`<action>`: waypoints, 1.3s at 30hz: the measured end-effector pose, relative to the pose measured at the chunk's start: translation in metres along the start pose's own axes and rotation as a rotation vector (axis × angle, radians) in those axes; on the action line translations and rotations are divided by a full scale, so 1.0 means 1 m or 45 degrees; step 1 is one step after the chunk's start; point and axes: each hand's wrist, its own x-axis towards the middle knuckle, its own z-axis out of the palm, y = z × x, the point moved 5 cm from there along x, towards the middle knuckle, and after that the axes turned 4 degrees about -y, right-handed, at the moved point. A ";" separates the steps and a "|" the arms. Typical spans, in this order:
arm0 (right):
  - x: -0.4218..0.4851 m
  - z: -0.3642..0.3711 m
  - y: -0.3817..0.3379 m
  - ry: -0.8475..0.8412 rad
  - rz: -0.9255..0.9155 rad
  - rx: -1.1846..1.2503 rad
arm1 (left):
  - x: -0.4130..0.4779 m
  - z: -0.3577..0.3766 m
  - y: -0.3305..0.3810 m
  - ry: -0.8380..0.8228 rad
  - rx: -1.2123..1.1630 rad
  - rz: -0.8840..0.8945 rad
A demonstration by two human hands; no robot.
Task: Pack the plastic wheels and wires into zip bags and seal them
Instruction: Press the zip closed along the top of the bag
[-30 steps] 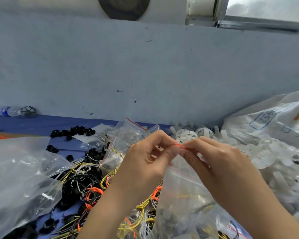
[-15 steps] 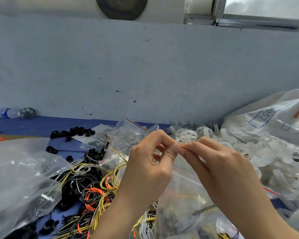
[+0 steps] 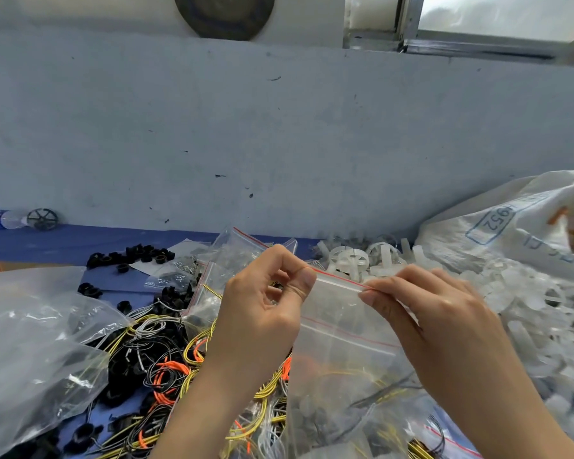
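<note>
A clear zip bag (image 3: 342, 329) with a red line along its top hangs between my hands, with wires and pale plastic pieces showing inside near its bottom. My left hand (image 3: 262, 313) pinches the left end of the zip strip between thumb and forefinger. My right hand (image 3: 424, 313) pinches the strip further right. Behind the bag lie translucent white plastic wheels (image 3: 348, 261). A tangle of yellow, black and orange wires (image 3: 166, 366) covers the blue table under my left arm.
Black plastic rings (image 3: 136, 255) lie at the back left. A large clear plastic bag (image 3: 30, 342) fills the left front. More zip bags (image 3: 236, 250) stand behind my left hand. A white woven sack (image 3: 517, 226) and a heap of white parts (image 3: 544, 313) fill the right. The wall is close behind.
My hands were pinching the bag's top together at one spot. My right hand has slid to the right along the zip strip, so the two hands are now apart.
</note>
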 end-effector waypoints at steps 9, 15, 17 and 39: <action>-0.009 -0.002 0.026 0.013 0.030 -0.027 | 0.002 -0.006 -0.009 0.020 0.015 -0.045; -0.017 -0.005 0.044 0.021 0.077 0.030 | 0.003 -0.013 -0.015 0.050 0.008 -0.073; -0.019 -0.006 0.049 0.026 0.110 0.034 | 0.003 -0.015 -0.017 0.060 0.022 -0.080; -0.044 -0.064 0.072 0.210 0.747 1.070 | -0.004 -0.010 0.021 -0.039 -0.009 0.126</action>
